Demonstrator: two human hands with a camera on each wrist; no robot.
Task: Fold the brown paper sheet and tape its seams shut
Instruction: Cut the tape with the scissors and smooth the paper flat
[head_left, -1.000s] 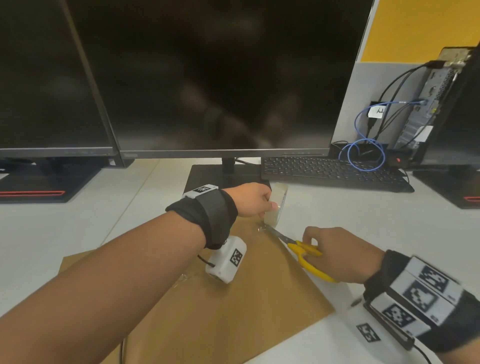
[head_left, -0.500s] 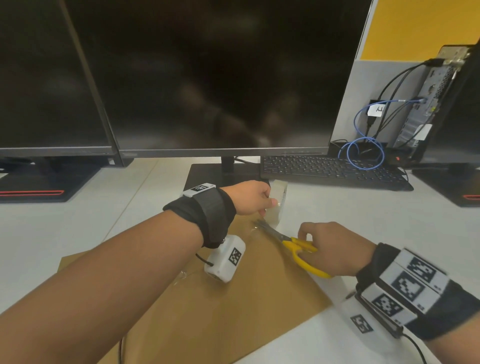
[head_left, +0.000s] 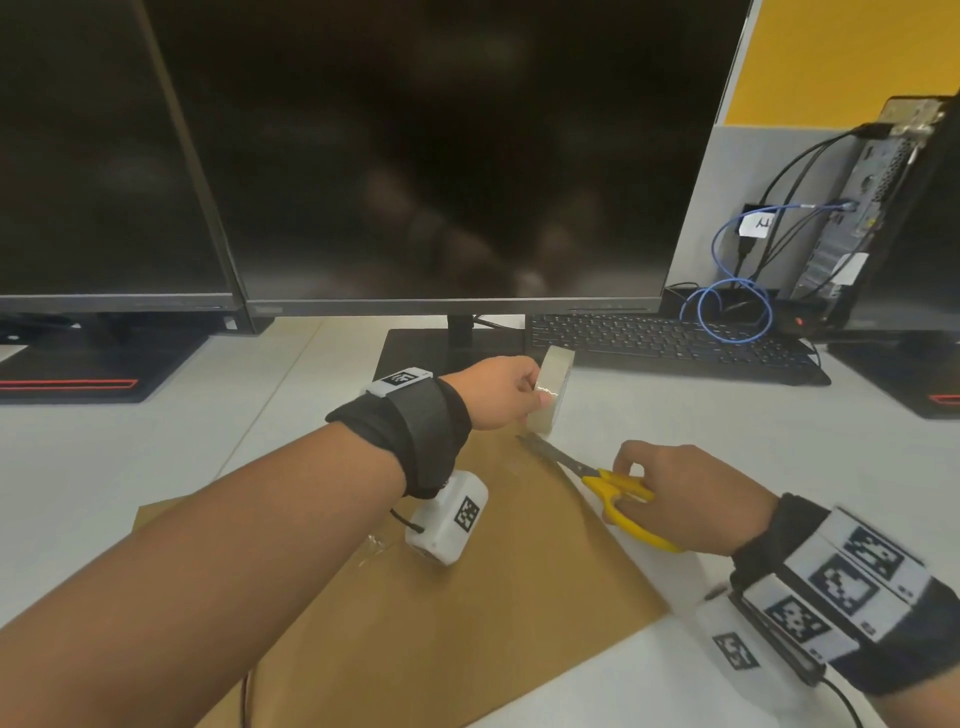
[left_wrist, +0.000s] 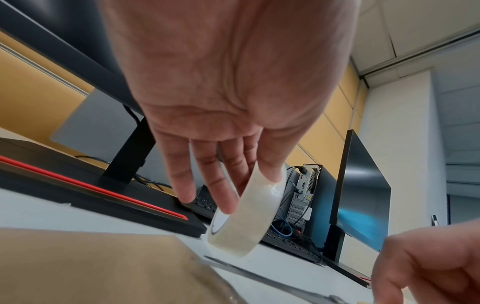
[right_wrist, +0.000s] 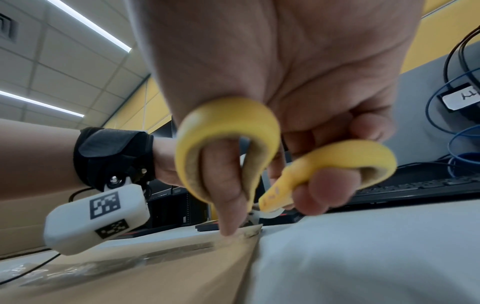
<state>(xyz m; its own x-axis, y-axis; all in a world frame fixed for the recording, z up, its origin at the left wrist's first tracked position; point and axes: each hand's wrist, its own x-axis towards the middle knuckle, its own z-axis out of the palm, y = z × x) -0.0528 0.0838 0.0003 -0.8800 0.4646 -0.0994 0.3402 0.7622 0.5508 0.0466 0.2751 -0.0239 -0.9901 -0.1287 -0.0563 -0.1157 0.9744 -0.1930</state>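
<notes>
Head view: left hand (head_left: 498, 392) grips tape roll (head_left: 553, 389).

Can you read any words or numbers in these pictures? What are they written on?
No text is clear enough to quote.
White tag on the cables: one handwritten mark, unclear.
Monitor bezel: small logo, too blurred.
Keyboard: key letters too small.
Wrist camera and wristband: black-and-white square codes only, no words.
Tape roll, scissors: nothing readable.

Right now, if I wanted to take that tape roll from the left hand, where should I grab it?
Probably the tape roll by its free lower rim, from below: the left hand pinches the top, with the scissors just beneath it.
</notes>
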